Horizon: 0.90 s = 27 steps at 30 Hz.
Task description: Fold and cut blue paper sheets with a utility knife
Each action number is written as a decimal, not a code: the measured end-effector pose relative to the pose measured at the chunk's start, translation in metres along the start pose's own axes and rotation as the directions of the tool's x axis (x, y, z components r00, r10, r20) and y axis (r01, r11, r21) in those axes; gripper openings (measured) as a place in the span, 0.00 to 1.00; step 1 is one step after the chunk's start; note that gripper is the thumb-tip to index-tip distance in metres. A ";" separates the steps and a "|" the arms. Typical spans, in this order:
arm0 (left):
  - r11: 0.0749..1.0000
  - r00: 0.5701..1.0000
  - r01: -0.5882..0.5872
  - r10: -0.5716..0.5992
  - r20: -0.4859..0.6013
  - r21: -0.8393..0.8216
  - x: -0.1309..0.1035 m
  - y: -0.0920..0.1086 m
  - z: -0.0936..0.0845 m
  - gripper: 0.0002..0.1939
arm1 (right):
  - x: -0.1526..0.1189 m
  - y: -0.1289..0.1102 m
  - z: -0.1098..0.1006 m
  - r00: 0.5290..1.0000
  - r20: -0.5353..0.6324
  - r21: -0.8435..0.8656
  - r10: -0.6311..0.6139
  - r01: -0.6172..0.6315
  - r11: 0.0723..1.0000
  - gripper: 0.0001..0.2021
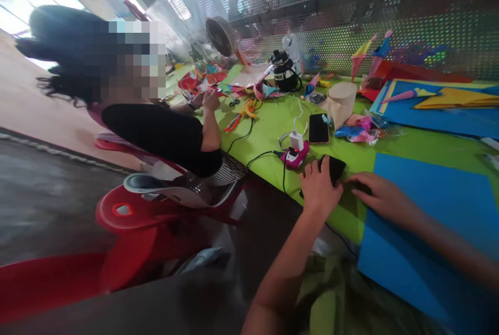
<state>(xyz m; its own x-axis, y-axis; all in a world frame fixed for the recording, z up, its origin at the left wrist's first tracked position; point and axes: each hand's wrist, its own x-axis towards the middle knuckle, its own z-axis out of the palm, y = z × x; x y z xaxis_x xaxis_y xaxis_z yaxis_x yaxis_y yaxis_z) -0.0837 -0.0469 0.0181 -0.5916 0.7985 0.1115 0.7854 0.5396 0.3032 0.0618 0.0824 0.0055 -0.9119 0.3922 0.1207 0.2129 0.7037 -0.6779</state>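
black device (337, 167): left hand (320, 185) hides part | blue sheet (432, 189): cropped below

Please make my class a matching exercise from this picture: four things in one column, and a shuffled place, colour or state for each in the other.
Things
1. Left hand
2. Power socket
3. Paper roll
4. Near blue sheet

Descriptions
A. Beige, standing beside a phone
B. Partly hidden by the right forearm
C. Touching a black device
D. Pink and white, with a white plug in it

Right pairs: 1-C, 2-D, 3-A, 4-B
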 end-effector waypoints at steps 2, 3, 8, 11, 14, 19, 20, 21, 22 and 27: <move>1.000 1.000 0.007 -0.007 0.006 0.017 0.000 0.003 -0.001 0.39 | 0.000 0.001 0.000 1.000 -0.007 0.011 -0.010 0.011 1.000 0.13; 1.000 1.000 0.007 -0.007 0.007 0.024 0.001 0.004 -0.002 0.39 | 0.000 0.001 0.000 1.000 -0.009 0.016 -0.015 0.015 1.000 0.13; 0.999 1.000 0.007 -0.006 -0.005 0.040 0.002 0.007 0.000 0.38 | -0.002 0.000 0.001 1.000 -0.014 0.046 -0.024 0.024 0.999 0.13; 1.000 1.000 0.004 -0.004 -0.008 0.022 0.000 0.005 -0.001 0.39 | -0.003 0.000 0.000 1.000 -0.008 0.047 0.001 -0.001 0.999 0.13; 1.000 1.000 -0.006 0.006 -0.001 -0.019 -0.006 -0.002 -0.006 0.43 | -0.004 0.002 -0.001 1.000 0.004 0.041 0.023 -0.024 0.999 0.14; 0.996 1.000 -0.009 0.008 -0.014 -0.092 -0.029 -0.020 -0.018 0.45 | -0.005 0.003 -0.003 1.000 -0.002 0.053 0.026 -0.026 0.998 0.14; 0.995 1.000 -0.015 0.013 -0.023 -0.103 -0.034 -0.024 -0.020 0.44 | -0.005 0.002 -0.003 1.000 -0.003 0.056 0.029 -0.029 0.998 0.15; 0.993 0.999 -0.023 0.019 -0.035 -0.112 -0.039 -0.028 -0.022 0.43 | -0.005 0.002 -0.003 0.999 -0.005 0.057 0.032 -0.032 0.998 0.15; 0.992 0.998 -0.030 0.024 -0.050 -0.120 -0.044 -0.032 -0.023 0.42 | -0.005 0.002 -0.004 0.999 -0.004 0.057 0.032 -0.031 0.998 0.15; 0.975 0.978 -0.107 0.068 -0.198 -0.193 -0.069 -0.053 -0.020 0.36 | -0.007 -0.002 -0.007 1.000 0.004 0.062 0.006 -0.006 0.998 0.15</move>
<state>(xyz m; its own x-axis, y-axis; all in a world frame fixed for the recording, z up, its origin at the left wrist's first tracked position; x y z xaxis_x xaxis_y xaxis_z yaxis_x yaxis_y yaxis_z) -0.0877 -0.1361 0.0135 -0.5614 0.7643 0.3173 0.7941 0.3898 0.4663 0.0700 0.0827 0.0110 -0.9122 0.3937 0.1138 0.1962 0.6633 -0.7221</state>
